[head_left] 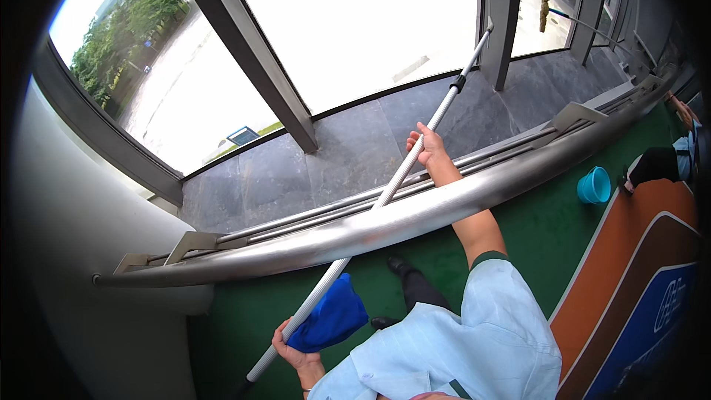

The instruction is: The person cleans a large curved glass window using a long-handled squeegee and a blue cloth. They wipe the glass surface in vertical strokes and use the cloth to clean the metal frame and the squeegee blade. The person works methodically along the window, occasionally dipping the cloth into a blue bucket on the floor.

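Observation:
A long silver telescopic pole (401, 169) slants from lower left to upper right, passing beneath the thick steel handrail (355, 236). My left hand (297, 347) grips its lower part, with a blue cloth (333, 316) against the same hand. Beyond the handrail, my right hand (429, 147) is loosely wrapped around the upper part, below a black locking collar (457, 84). That forearm is partly hidden by the handrail. At the pole's far end, a thin squeegee-like head (489, 25) is seen edge-on beside a grey window post (500, 22); contact cannot be told.
Thinner rails (333, 211) run beside the handrail, with a grey stone ledge (266, 172) beyond. A white column (105, 222) stands left. On the green floor (533, 233) rests a turquoise bucket (594, 185). Another person (661, 164) is at right, near a pole-mounted mop head (544, 8).

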`<state>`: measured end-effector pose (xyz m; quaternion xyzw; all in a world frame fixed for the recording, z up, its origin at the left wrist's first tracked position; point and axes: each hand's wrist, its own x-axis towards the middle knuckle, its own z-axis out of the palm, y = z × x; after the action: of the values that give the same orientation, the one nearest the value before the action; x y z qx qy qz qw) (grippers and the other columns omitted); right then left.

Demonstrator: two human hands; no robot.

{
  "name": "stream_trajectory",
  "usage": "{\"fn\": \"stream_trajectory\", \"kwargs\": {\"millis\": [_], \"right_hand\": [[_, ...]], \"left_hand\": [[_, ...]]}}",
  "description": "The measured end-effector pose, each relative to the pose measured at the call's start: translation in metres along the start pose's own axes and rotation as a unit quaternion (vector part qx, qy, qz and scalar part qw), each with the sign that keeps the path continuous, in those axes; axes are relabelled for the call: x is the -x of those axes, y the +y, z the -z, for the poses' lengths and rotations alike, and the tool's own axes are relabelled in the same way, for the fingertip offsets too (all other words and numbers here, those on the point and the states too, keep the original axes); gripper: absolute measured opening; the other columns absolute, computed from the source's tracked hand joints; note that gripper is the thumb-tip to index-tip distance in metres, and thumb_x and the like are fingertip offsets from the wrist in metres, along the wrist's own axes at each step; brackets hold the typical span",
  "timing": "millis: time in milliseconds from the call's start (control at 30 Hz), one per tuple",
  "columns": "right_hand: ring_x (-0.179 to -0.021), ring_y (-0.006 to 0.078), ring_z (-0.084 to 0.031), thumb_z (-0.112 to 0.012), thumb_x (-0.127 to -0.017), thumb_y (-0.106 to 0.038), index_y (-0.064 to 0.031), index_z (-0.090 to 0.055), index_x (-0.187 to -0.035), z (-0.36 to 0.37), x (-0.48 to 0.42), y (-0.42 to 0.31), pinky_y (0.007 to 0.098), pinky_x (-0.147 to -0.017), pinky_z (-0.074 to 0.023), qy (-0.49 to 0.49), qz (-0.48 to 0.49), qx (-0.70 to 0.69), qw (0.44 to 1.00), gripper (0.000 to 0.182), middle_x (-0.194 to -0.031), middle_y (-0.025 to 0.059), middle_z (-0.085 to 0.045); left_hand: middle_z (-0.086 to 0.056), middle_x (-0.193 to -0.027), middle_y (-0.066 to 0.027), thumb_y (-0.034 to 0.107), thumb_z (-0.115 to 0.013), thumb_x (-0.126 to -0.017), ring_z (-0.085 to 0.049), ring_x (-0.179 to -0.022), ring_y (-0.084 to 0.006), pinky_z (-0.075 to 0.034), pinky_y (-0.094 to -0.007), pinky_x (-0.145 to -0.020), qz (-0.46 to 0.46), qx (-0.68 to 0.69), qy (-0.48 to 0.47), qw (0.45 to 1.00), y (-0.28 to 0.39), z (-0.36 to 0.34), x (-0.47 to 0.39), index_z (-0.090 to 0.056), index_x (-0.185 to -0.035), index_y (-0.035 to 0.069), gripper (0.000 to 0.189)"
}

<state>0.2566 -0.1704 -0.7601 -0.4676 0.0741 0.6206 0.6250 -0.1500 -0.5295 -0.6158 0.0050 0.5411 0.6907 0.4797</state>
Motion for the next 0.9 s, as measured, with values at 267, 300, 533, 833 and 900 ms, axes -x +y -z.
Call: {"fn": "stream_trajectory", "kwargs": {"millis": [267,300,533,833,900], "right_hand": [[-0.064,0.0244,-0.054,-0.064,-0.087,-0.028,-0.0086,-0.044,-0.100,0.003,-0.035,-0.049,0.0392,-0.051,-0.0469,0.024,0.018,0.016,0.999,0.031,-0.079,0.0097,-0.054],[-0.064,0.0237,-0.054,-0.063,-0.087,-0.027,-0.0102,-0.042,-0.101,0.005,-0.041,-0.051,0.0389,-0.050,-0.0467,0.026,0.023,0.015,0.999,0.031,-0.079,0.0093,-0.054],[-0.057,0.0173,-0.046,-0.050,-0.095,-0.028,-0.0146,-0.039,-0.102,0.024,-0.084,-0.071,0.0357,-0.047,-0.0435,0.039,0.015,0.013,0.999,0.019,-0.078,0.0069,-0.050],[-0.057,0.0178,-0.045,-0.045,-0.096,-0.030,-0.0132,-0.040,-0.101,0.032,-0.110,-0.089,0.0356,-0.047,-0.0424,0.034,0.016,-0.023,0.999,0.019,-0.078,0.0075,-0.049],[-0.057,0.0181,-0.045,-0.043,-0.097,-0.033,-0.0125,-0.040,-0.100,0.034,-0.118,-0.092,0.0358,-0.048,-0.0423,0.029,0.010,-0.034,0.999,0.021,-0.077,0.0077,-0.049]], "left_hand": [[-0.060,-0.115,-0.0115,0.039,-0.049,-0.086,-0.055,-0.109,-0.0278,-0.039,-0.0449,-0.100,0.111,-0.027,-0.095,0.989,-0.078,-0.085,0.020,-0.061,-0.110,0.009,0.040],[-0.060,-0.116,-0.0116,0.039,-0.049,-0.086,-0.055,-0.109,-0.0279,-0.039,-0.0444,-0.100,0.129,-0.026,-0.102,0.986,-0.082,-0.098,0.023,-0.060,-0.111,0.009,0.040],[-0.059,-0.117,-0.0131,0.042,-0.047,-0.089,-0.054,-0.110,-0.0275,-0.040,-0.0418,-0.100,0.172,-0.033,-0.095,0.980,-0.127,-0.116,0.019,-0.054,-0.117,0.004,0.048],[-0.059,-0.120,-0.0100,0.034,-0.056,-0.091,-0.057,-0.109,-0.0271,-0.046,-0.0470,-0.096,0.251,0.020,-0.119,0.960,-0.141,-0.145,0.022,-0.056,-0.121,0.014,0.035],[-0.058,-0.121,-0.0112,0.033,-0.057,-0.090,-0.058,-0.108,-0.0279,-0.047,-0.0485,-0.095,0.246,0.015,-0.135,0.960,-0.145,-0.154,0.023,-0.056,-0.122,0.016,0.037]]}}
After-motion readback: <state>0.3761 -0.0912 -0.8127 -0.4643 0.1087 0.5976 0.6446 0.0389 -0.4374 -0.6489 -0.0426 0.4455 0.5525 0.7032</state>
